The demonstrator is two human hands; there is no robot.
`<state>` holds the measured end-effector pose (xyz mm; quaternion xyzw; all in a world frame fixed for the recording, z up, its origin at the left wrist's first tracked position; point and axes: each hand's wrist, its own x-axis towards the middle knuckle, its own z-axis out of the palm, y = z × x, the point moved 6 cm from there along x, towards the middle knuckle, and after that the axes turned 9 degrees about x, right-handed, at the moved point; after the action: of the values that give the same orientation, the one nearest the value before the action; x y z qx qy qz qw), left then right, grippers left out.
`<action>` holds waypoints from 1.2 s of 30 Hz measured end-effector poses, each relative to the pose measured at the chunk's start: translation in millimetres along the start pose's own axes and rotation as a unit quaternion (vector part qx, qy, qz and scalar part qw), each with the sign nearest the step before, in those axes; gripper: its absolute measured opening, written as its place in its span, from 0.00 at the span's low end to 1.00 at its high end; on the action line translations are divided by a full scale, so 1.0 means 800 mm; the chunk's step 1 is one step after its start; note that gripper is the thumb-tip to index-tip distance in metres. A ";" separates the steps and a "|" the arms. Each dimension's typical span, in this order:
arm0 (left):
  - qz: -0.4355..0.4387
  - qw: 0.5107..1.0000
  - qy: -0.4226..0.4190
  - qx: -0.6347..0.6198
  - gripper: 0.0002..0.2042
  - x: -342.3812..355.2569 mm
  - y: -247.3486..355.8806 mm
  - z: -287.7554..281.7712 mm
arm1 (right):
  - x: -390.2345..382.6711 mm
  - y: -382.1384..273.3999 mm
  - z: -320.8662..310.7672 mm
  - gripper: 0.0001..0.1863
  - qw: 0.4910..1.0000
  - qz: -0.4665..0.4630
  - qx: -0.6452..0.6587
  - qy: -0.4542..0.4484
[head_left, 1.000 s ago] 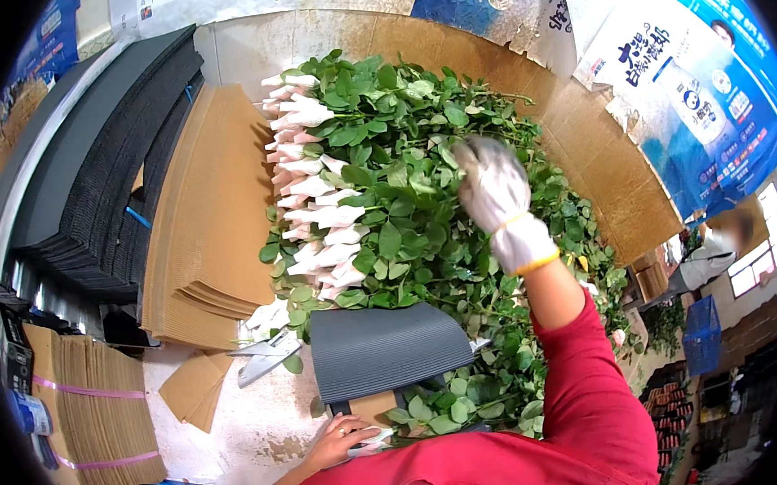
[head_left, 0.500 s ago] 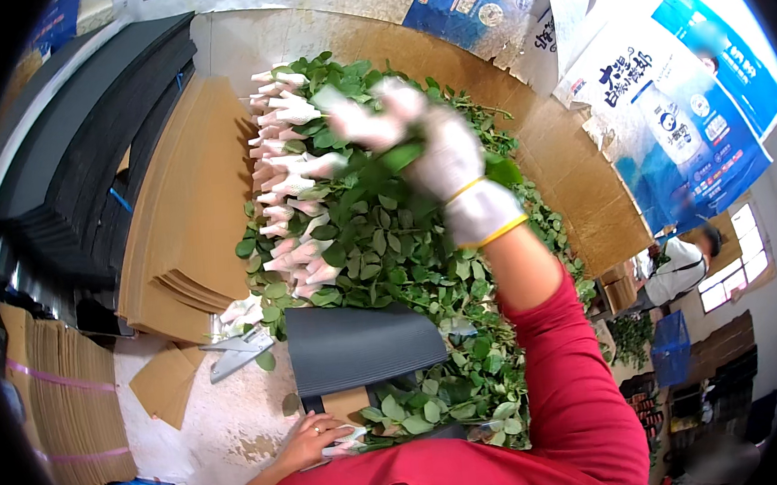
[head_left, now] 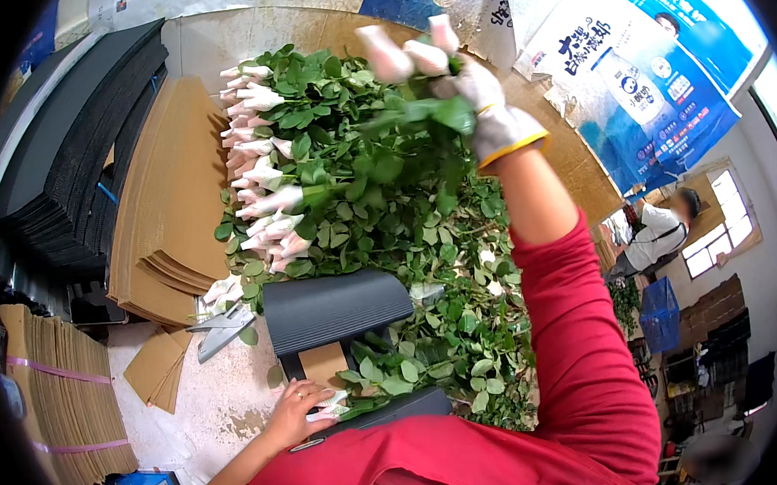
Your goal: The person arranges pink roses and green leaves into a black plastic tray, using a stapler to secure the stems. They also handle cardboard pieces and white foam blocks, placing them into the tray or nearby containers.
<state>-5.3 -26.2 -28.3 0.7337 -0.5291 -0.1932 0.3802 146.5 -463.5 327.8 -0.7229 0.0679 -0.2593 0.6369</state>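
My right hand [head_left: 494, 113], in a white glove with a yellow cuff, is raised above the far side of the table. It grips several leafy-stemmed roses [head_left: 425, 57] with pale, sleeve-covered buds. Below lies a big heap of similar roses, their netted buds [head_left: 258, 175] lined up at the left and their green stems [head_left: 387, 216] running right. My bare left hand [head_left: 294, 416], with a ring, is low near my body, its fingers closed round the white-netted bud of a rose [head_left: 330, 405]. Beside it, a dark ribbed sheet [head_left: 339, 309] curves over a strip of brown cardboard [head_left: 323, 366].
A grey hand tool [head_left: 223, 331] and cardboard pieces [head_left: 158, 367] lie left of the heap. Cardboard sheets [head_left: 156, 205] and stacked black sheets [head_left: 83, 129] stand further left, above a strapped cardboard bundle [head_left: 62, 400]. Another person [head_left: 663, 232] stands at the far right.
My right hand has moved up and to the right with the roses, lifting them away from the row of buds. The left hand stays by the netted bud.
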 end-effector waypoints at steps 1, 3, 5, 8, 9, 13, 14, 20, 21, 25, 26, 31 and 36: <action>0.007 1.000 -0.001 0.000 0.25 0.004 0.001 0.001 | 0.017 0.004 -0.036 0.28 0.977 0.057 0.204 -0.024; -0.011 1.000 0.014 0.010 0.26 -0.003 -0.003 0.001 | 0.013 -0.036 -0.024 0.23 0.993 -0.119 0.018 -0.008; 0.005 1.000 0.015 -0.002 0.26 0.002 -0.001 0.006 | 0.011 -0.055 -0.061 0.27 0.941 -0.085 -0.324 0.042; 0.000 1.000 0.014 0.007 0.26 -0.003 -0.001 -0.002 | -0.044 -0.079 0.011 0.25 0.839 -0.065 -0.532 0.099; 0.002 1.000 0.014 0.009 0.26 -0.003 -0.004 -0.005 | -0.053 -0.071 0.032 0.25 0.824 -0.119 -0.545 0.099; 0.012 1.000 0.013 -0.001 0.26 0.002 0.011 -0.004 | -0.049 -0.018 0.045 0.23 0.773 -0.036 -0.633 0.031; 0.005 1.000 0.007 0.007 0.26 0.003 0.013 -0.005 | -0.048 -0.031 0.042 0.23 0.788 -0.071 -0.606 0.075; 0.016 1.000 0.016 -0.015 0.27 0.002 0.000 0.001 | 0.014 -0.085 -0.120 0.19 0.821 -0.039 -0.553 0.134; -0.001 1.000 0.027 -0.001 0.27 -0.006 -0.003 0.000 | -0.003 -0.128 -0.119 0.19 0.793 -0.069 -0.577 0.183; 0.024 0.998 0.044 0.049 0.27 0.002 0.005 -0.001 | -0.094 -0.297 -0.194 0.17 0.703 -0.174 -0.624 0.294; 0.027 0.998 0.038 0.044 0.27 0.004 0.006 0.000 | -0.122 -0.330 -0.196 0.17 0.689 -0.197 -0.629 0.302; -0.047 0.999 0.000 -0.003 0.32 0.005 -0.003 -0.005 | -0.268 -0.353 -0.074 0.15 0.667 -0.302 -0.658 0.176; -0.094 0.995 -0.017 -0.003 0.31 -0.013 -0.015 -0.002 | -0.377 -0.026 0.136 0.23 0.784 -0.079 -0.504 -0.354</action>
<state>-0.6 -14.0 -38.0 0.7757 -0.4636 -0.2419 0.3532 -66.5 -233.9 255.0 -0.9848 -0.0984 0.0366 0.1383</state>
